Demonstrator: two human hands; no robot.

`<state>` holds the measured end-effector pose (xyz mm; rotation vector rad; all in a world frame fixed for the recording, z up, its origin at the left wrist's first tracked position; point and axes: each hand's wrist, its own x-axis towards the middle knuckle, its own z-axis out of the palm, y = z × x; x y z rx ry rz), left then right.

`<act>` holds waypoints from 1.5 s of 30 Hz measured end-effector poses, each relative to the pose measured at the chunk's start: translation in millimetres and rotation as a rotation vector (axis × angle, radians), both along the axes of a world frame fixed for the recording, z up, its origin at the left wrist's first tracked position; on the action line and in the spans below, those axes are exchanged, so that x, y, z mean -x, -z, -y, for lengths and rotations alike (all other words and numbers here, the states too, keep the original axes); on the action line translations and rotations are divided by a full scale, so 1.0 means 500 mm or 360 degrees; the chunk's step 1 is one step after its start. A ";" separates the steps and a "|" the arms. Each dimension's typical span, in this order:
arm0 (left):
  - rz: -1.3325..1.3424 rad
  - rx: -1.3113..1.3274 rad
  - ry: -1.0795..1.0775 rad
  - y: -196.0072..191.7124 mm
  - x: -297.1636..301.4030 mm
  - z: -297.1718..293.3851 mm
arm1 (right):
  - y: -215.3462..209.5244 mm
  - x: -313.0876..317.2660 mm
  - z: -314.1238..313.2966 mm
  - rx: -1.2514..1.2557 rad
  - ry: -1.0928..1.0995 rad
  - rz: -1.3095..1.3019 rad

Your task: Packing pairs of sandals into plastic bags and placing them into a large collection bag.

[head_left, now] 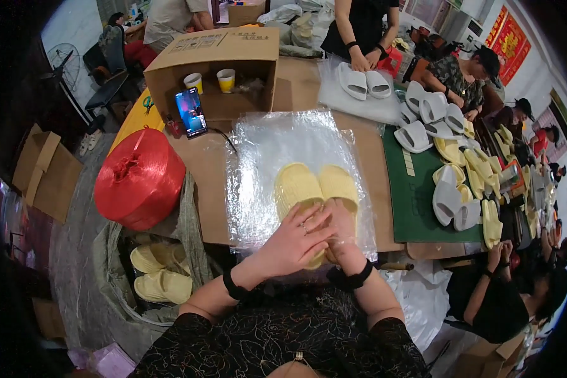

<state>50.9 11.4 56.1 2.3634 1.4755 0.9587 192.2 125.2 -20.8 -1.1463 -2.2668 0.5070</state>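
A pair of pale yellow ribbed slippers (298, 186) lies side by side, toes pointing away from me, on a stack of clear plastic bags (252, 157). Whether a film also covers the slippers I cannot tell. My left hand (299, 234) rests across the heel part of the pair, its fingers apart and reaching over toward my right wrist. A ring is on one finger. Along the right slipper (340, 183) lies my right hand (341, 223), at the edge of the strap; its fingertips are hidden. Both wrists wear black bands.
Left of the bags stand a phone (191, 113), an open carton (214, 47) with two cups inside, and a red twine roll (140, 179). A sack (198, 246) below holds yellow slippers. Rightward, grey and yellow slippers cover a green mat (409, 208). Co-workers sit and stand around the table.
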 end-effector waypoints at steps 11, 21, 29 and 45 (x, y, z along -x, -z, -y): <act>-0.0159 -0.0012 -0.0013 -0.022 0.007 0.046 | 0.001 0.187 -0.187 -0.0202 0.0321 0.0078; 0.0632 0.0005 -0.0760 0.018 0.123 0.088 | -0.048 -0.004 0.027 -0.0193 -0.0398 -0.0107; 0.1315 0.1195 -0.0956 0.113 0.233 0.102 | -0.090 -0.350 0.050 0.1651 -0.0483 -0.0670; 0.1365 0.1393 -0.0882 0.097 0.192 0.086 | -0.047 -0.238 -0.085 0.1433 -0.0082 -0.0721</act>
